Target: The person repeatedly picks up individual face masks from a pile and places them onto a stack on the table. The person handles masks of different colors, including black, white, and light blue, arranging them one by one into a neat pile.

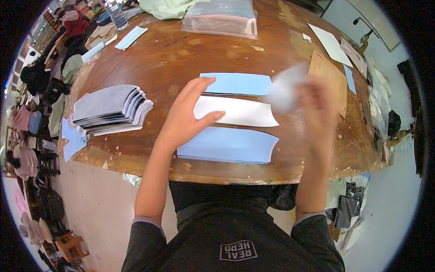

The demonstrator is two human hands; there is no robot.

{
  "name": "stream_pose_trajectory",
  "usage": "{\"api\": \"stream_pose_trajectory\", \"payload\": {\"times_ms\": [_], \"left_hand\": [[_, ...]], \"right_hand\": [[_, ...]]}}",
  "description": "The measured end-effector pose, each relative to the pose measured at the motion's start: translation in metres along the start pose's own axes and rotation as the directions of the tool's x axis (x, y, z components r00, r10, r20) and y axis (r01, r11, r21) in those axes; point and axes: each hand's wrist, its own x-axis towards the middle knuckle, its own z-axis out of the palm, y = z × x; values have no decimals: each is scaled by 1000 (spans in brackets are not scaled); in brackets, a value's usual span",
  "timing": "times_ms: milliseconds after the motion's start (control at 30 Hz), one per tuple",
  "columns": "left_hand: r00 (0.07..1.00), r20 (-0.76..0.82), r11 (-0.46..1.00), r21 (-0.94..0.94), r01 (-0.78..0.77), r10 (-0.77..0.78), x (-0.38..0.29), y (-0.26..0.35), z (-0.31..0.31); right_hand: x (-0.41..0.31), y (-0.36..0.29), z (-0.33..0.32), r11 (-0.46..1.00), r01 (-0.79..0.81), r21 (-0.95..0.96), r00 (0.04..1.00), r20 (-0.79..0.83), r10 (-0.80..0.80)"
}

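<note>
On the brown wooden table lie three rows of cut flat pieces: a light blue one [238, 84] at the back, a white one [243, 112] in the middle and a stack of light blue pieces [226, 144] nearest me. My left hand [190, 112] is over the left ends of the back two, fingers spread, with nothing seen in it. Blurred by motion, my right hand [314, 93] holds a whitish piece [287, 90] by its right side, beside the right ends of the rows. A fanned stack of grey and white cut pieces [105, 105] lies to the left.
Clear plastic bags [221, 18] lie at the back, left of a brown board [328, 81] and a white sheet [331, 44]. A plastic bottle [116, 15] stands back left, near a light blue strip [131, 37]. Blue scraps [73, 142] lie at the left edge. A person [73, 22] is beyond.
</note>
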Motion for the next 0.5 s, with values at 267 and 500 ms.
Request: {"api": "stream_pose_trajectory", "payload": {"times_ms": [267,500], "left_hand": [[959,106,829,-485,279,-261,-11,38,-26],[864,-163,797,-494,346,-476,-55,0,-63]], "right_hand": [[-13,-24,44,959,-252,132,802,582,131],[-75,35,4,813,-547,201,742,567,359]]}}
